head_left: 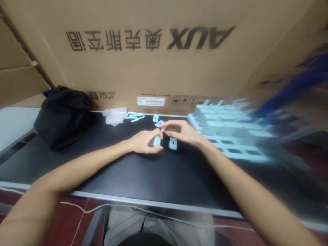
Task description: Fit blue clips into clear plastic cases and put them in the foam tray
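Note:
A small light-blue plate (157, 140) with a hole in it sits between the thumb and fingers of my left hand (145, 141), low over the black mat. My right hand (181, 131) comes in from the right. Its fingers are curled together, and their tips meet the index finger of my left hand. Anything pinched in them is too small to tell. Just beyond those fingertips lies a similar plate (160, 123), partly covered. Another small plate (155, 118) lies farther back, and a plate with a dark square hole (173, 143) rests below my right hand.
Several thin light-blue sticks (135, 116) and clear plastic pieces (114, 116) lie at the back. A black bag (63, 116) stands on the left. To the right is a stack of light-blue trays (230, 126), blurred. A large cardboard box (153, 71) walls off the back.

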A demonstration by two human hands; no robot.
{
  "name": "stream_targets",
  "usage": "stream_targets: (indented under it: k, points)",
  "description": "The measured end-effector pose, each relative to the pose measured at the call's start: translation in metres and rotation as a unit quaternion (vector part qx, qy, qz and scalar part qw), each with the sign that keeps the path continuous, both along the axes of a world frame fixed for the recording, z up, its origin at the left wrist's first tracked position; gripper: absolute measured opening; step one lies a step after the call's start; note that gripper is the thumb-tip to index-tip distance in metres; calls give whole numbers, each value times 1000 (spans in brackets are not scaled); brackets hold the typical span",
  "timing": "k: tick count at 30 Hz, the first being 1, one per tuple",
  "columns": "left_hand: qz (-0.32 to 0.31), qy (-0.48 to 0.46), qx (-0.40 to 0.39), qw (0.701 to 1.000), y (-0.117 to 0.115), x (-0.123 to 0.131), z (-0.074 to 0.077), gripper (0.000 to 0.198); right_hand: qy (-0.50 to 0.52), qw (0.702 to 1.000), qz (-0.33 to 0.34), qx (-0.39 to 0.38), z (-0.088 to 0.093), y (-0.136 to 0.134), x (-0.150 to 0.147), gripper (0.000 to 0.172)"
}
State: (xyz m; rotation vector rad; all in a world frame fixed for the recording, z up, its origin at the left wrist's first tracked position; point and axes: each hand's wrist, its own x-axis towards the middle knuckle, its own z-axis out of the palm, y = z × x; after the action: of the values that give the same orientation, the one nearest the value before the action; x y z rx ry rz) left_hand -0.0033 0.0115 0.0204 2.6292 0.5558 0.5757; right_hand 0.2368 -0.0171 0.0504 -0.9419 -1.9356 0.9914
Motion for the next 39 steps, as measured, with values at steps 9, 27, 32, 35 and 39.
stream_targets:
  k: [9, 27, 32, 35, 39]
  points:
    - [-49, 93, 61, 993, -6, 6, 2, 32, -400, 889, -80, 209, 16, 82, -65, 33]
    - [-42, -63, -96, 993, 10, -1, -14, 60, -556, 828, 46, 53, 30, 96, -67, 12]
    - [-35, -133, -154, 979, 17, 4, -24, 50, -571, 817, 44, 64, 43, 82, -53, 12]
    - [-29, -141, -159, 977, 16, 4, -24, 52, -485, 872, 34, 59, 70, 73, -38, 6]
    - [-4, -124, -146, 982, 13, 4, -19, 57, -299, 952, 67, -25, 106, 57, -15, 7]
